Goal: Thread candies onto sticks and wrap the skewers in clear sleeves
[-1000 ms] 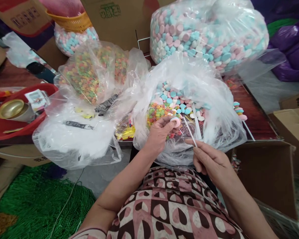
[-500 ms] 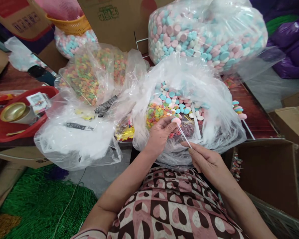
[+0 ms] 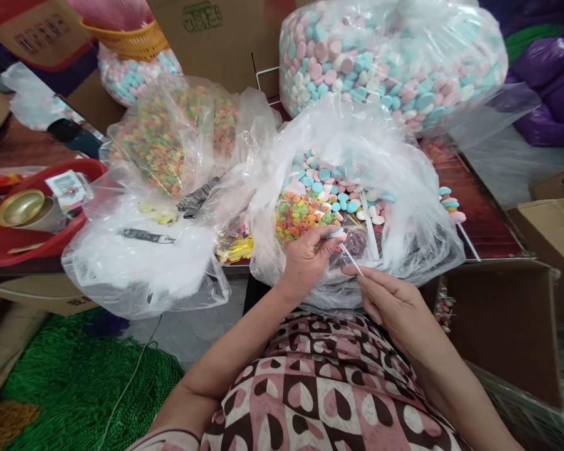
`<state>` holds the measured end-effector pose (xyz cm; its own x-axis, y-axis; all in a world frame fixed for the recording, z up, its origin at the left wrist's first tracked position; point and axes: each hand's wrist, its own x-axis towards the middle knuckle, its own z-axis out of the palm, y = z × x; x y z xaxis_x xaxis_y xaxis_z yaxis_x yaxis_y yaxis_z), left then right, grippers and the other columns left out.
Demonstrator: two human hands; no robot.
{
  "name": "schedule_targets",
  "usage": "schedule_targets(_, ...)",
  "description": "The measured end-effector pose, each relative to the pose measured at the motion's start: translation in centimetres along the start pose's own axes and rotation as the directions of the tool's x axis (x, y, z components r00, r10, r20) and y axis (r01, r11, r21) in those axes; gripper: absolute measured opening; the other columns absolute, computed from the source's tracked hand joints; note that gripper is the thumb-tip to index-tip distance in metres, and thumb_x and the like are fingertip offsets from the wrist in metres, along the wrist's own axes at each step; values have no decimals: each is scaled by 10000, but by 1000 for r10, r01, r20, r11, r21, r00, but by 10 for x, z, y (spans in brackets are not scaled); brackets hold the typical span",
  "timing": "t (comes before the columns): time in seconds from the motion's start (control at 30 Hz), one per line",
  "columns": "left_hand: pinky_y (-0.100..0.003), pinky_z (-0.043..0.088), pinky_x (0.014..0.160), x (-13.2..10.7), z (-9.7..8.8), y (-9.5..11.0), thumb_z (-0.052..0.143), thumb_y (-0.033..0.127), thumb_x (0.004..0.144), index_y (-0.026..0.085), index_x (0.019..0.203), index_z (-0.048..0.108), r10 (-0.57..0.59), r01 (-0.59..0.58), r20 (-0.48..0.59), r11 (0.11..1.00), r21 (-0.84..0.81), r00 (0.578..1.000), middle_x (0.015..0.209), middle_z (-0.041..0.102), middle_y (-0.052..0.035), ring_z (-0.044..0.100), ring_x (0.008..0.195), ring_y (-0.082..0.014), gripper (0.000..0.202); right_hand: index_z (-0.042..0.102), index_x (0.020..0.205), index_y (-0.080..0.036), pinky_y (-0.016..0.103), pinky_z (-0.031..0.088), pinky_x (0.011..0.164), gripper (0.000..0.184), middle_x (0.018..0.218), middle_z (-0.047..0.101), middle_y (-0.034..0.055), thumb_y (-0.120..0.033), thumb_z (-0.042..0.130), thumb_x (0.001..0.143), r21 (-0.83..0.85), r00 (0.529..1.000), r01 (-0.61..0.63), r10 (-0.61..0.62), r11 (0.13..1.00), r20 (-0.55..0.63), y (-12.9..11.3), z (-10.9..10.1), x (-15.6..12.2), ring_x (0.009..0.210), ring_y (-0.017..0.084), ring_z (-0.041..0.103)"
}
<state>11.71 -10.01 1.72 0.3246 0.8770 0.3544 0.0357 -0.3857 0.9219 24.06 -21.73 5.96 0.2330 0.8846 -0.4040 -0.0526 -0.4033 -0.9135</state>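
My left hand pinches a round pink-and-blue candy over an open clear plastic bag. That bag holds pastel disc candies, small multicoloured ring candies and white sticks. My right hand is closed on a thin white stick; the stick's far end meets the candy. Both hands hover just above my lap, which is covered by cloth with pink and brown hearts.
A large bag of pastel candies stands behind. A bag of ring candies and another clear bag lie left. A red bowl with a gold lid sits far left. A finished candy stick lies right. Cardboard boxes stand at right.
The stick in my right hand has moved up to the candy in my left hand. The candy has turned from face-on to edge-on between my fingers.
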Motion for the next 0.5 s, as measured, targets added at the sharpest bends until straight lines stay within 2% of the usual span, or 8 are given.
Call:
schedule_targets(0.1, -309, 599, 823, -8, 6, 3, 616, 403, 926, 202, 1060, 713, 52, -53, 27, 998, 32, 998, 1011, 774, -70, 737, 899, -176, 260, 678, 994, -157, 235, 182, 451, 360, 460, 370, -81, -488, 570, 905, 33, 997, 73, -72, 997, -28, 8, 8, 8, 434, 81, 285)
schedule_targets(0.23, -318, 572, 909, -17, 9, 10, 520, 382, 976, 203, 1071, 713, 68, -78, 190, 996, 43, 979, 1038, 766, -75, 717, 1000, -185, 280, 568, 718, -184, 229, 184, 427, 406, 458, 393, -68, -552, 589, 890, 38, 990, 134, -133, 990, -48, 14, 10, 23, 432, 73, 281)
schedule_targets(0.3, -318, 553, 943, -14, 4, 13, 485, 378, 990, 216, 1121, 703, 7, -13, 227, 1000, 24, 974, 1112, 752, -76, 703, 1043, -187, 302, 567, 727, -186, 226, 177, 417, 411, 466, 406, -66, -568, 610, 874, 56, 989, 133, -128, 990, -76, 13, 5, 28, 424, 72, 282)
schedule_targets(0.4, -337, 533, 954, 0, -9, 13, 480, 373, 993, 237, 1246, 643, -62, 54, 130, 997, 59, 990, 1174, 727, -78, 685, 1064, -194, 330, 634, 864, -183, 227, 166, 417, 349, 463, 387, -78, -532, 630, 873, 136, 971, 165, -137, 977, -196, 9, -7, 30, 411, 76, 273)
schedule_targets(0.47, -359, 514, 949, 11, -18, 10, 511, 342, 979, 223, 1174, 674, 4, -21, 74, 974, 226, 997, 1102, 731, -81, 668, 1036, -206, 281, 656, 912, -177, 231, 153, 418, 327, 455, 370, -81, -501, 638, 871, 178, 952, 195, -143, 965, -269, 5, -15, 29, 406, 78, 260)
schedule_targets(0.5, -370, 501, 947, 16, -21, 9, 531, 319, 968, 215, 1089, 704, 49, -83, 109, 938, 337, 993, 1047, 732, -76, 656, 1013, -211, 235, 663, 919, -174, 234, 150, 417, 322, 453, 369, -79, -491, 643, 868, 191, 948, 199, -140, 961, -287, 4, -17, 27, 405, 79, 256)
